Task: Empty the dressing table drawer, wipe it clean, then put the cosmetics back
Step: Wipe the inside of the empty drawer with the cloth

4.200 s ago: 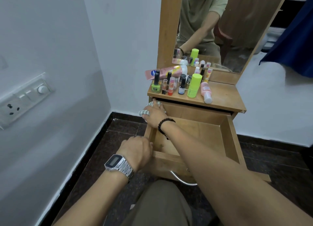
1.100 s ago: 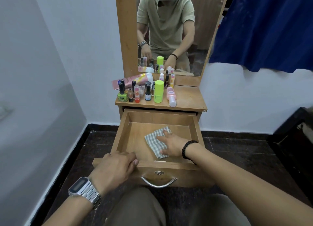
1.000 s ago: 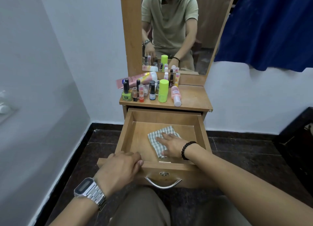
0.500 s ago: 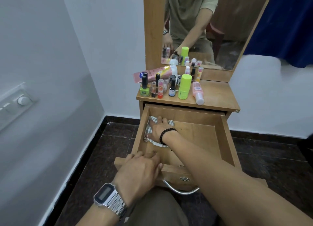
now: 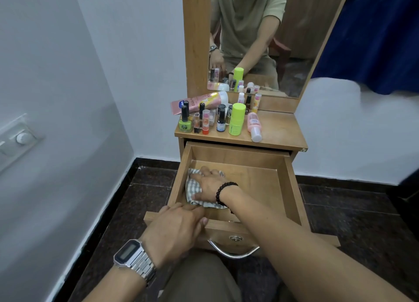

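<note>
Hands: right [image 5: 207, 185] presses cloth [image 5: 192, 188]; left [image 5: 175, 231] grips drawer [image 5: 292, 188] front edge.

Cloth [image 5: 194, 186] grey-white checked; drawer [image 5: 254, 179] tan wood (tall stick [image 5: 237, 119] lime green).

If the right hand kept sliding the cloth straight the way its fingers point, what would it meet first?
The right hand presses the checked cloth flat near the drawer's left side, fingers pointing toward the far-left corner. It would likely meet the drawer's back wall first, close to that corner; depth is hard to judge.
</note>
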